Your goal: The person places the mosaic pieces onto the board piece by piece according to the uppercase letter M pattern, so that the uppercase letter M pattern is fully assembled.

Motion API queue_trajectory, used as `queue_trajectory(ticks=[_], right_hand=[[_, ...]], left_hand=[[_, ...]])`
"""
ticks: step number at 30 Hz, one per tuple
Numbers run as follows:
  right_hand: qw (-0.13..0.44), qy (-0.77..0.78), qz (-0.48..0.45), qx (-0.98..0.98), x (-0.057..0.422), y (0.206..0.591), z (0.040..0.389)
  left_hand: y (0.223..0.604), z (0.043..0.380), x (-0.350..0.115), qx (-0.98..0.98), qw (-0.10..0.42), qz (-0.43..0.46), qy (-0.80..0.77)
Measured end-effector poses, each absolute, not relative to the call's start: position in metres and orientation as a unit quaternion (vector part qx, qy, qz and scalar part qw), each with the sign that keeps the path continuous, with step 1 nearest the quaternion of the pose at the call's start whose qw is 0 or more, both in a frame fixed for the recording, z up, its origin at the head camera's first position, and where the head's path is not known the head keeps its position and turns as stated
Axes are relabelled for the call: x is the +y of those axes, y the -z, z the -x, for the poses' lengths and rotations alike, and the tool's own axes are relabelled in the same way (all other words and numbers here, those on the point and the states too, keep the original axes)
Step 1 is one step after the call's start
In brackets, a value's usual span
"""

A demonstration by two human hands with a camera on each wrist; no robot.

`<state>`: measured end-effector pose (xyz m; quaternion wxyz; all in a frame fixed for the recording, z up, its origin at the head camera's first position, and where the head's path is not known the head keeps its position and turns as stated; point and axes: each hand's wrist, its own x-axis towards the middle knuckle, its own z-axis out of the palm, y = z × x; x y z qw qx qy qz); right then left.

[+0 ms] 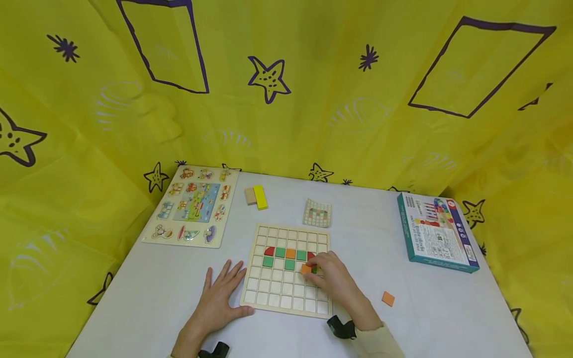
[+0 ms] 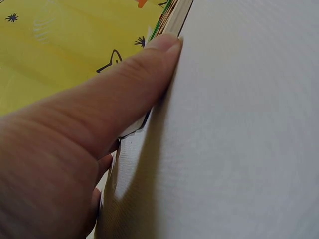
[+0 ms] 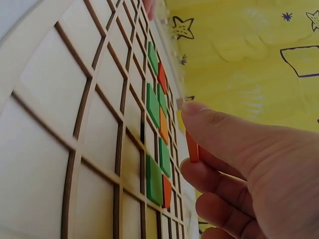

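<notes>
A wooden grid board (image 1: 275,287) lies on the white table in the head view. Between thumb and fingers, my right hand (image 1: 335,278) pinches an orange square tile (image 1: 306,269) over the board's right part. The right wrist view shows this orange tile (image 3: 192,148) edge-on, above the grid. Set in the board are several green tiles (image 1: 290,264), an orange tile (image 1: 291,253) and two red rounded tiles (image 1: 269,251), one partly behind the right fingers. With fingers spread, my left hand (image 1: 217,301) rests on the table, its thumb at the board's near left corner.
A loose orange tile (image 1: 388,299) lies right of the board. Behind the board are a pattern card (image 1: 318,213), a yellow block (image 1: 260,197) and a tan block (image 1: 250,196). A picture puzzle (image 1: 226,214) lies far left, a teal-edged box (image 1: 440,233) at right. Yellow curtain (image 1: 286,124) surrounds the table.
</notes>
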<state>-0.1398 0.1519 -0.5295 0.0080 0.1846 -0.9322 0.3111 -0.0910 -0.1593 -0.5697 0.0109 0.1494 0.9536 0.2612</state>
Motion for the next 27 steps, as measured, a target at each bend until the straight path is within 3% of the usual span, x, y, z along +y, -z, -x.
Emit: queue_trajectory(ticks=[27], right_hand=[[0.002, -0.273, -0.26, -0.926, 0.085, 0.534, 0.152]], left_hand=[[0.573, 0.091, -0.161, 0.952, -0.003, -0.157, -0.264]])
